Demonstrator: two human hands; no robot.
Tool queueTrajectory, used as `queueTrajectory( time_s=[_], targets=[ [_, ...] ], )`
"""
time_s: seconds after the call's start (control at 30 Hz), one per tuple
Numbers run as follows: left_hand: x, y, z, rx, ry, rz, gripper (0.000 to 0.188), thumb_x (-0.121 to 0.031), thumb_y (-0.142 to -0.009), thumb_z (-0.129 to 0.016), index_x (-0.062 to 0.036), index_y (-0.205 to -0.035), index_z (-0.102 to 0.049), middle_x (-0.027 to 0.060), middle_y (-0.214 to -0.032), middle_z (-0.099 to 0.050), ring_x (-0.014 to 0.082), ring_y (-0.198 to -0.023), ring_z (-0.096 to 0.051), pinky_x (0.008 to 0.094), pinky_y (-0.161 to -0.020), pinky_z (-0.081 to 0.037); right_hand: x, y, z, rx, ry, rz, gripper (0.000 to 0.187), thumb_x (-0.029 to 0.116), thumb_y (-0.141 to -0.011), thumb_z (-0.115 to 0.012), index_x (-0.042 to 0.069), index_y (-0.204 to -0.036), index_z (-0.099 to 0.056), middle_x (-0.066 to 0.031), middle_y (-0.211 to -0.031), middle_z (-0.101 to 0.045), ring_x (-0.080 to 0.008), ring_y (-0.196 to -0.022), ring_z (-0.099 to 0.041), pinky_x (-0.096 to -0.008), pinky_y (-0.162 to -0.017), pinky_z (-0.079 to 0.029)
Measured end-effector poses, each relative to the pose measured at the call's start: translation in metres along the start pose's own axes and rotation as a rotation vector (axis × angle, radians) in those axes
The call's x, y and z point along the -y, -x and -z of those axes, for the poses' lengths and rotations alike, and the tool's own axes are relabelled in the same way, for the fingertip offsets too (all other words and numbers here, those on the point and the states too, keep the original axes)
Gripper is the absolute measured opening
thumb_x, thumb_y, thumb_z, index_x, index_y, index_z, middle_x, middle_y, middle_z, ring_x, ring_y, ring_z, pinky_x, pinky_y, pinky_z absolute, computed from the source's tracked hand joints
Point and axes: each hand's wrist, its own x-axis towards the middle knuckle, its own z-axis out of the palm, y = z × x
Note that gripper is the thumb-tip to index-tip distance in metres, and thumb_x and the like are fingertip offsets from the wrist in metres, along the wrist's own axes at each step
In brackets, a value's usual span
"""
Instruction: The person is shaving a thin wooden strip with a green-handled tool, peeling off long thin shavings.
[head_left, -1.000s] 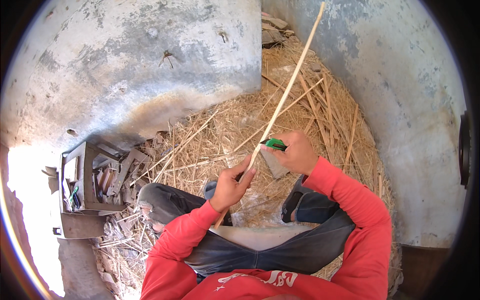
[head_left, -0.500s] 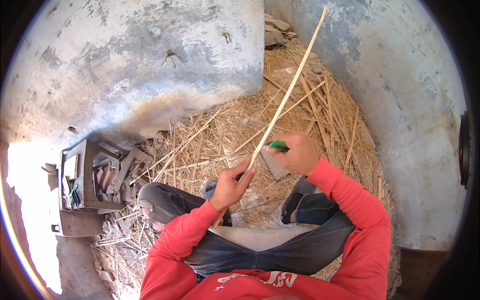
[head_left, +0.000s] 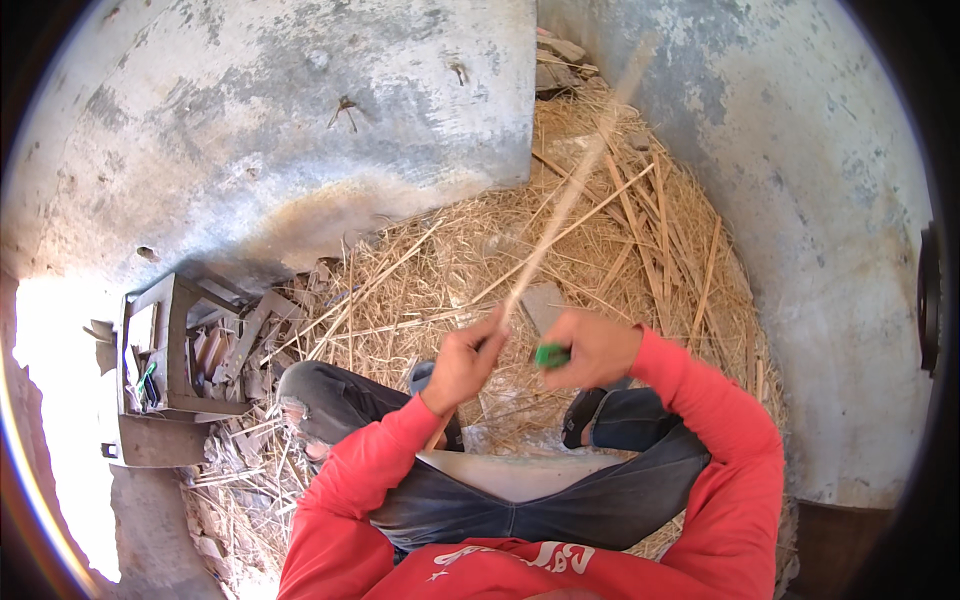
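Observation:
My left hand (head_left: 466, 364) is closed around a long, pale wooden strip (head_left: 553, 228). The strip slants up and away to the right, its far part smeared by motion, while its lower end passes under my left wrist toward my lap. Just right of it, my right hand (head_left: 598, 350) is closed on a small green-handled tool (head_left: 551, 355). No blade can be made out on the tool. It is apart from the strip, beside my left fingers.
Shavings and thin strips (head_left: 470, 255) cover the floor between bent walls (head_left: 300, 120). A flat grey slab (head_left: 542, 303) lies beyond my hands. At left a wooden frame (head_left: 180, 345) stands by scrap wood (head_left: 250, 335). My bent legs flank the work.
My right hand has come down toward me with the green-handled tool, away from the strip's upper part. The strip's far end has shifted and is blurred; my left hand stays nearly in place.

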Motion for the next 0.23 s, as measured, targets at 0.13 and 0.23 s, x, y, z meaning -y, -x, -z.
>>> queueTrajectory(
  time_s=[0.13,0.23],
  targets=[
    [-0.001,-0.016,0.014,-0.100,0.055,0.093,0.046,-0.014,-0.100,-0.065,0.0006,-0.142,-0.055,-0.0032,-0.066,-0.050,0.0020,-0.060,-0.045,0.0221,-0.053,-0.039,-0.001,-0.002,-0.025,-0.021,0.076,0.015,0.025,0.024,-0.081,-0.077,0.003,-0.082,-0.064,-0.0047,-0.057,-0.047,-0.0171,-0.054,-0.044,-0.0341,-0.054,-0.040],
    [0.000,-0.008,0.016,-0.086,0.057,0.083,0.045,-0.015,-0.100,-0.064,0.0004,-0.142,-0.055,-0.0029,-0.067,-0.051,0.0020,-0.061,-0.046,0.0215,-0.054,-0.040,0.006,-0.008,-0.009,-0.394,0.285,-0.162,0.041,0.038,-0.084,-0.079,0.007,-0.108,-0.068,-0.0069,-0.065,-0.054,-0.0196,-0.056,-0.049,-0.0353,-0.056,-0.043]
  ],
)
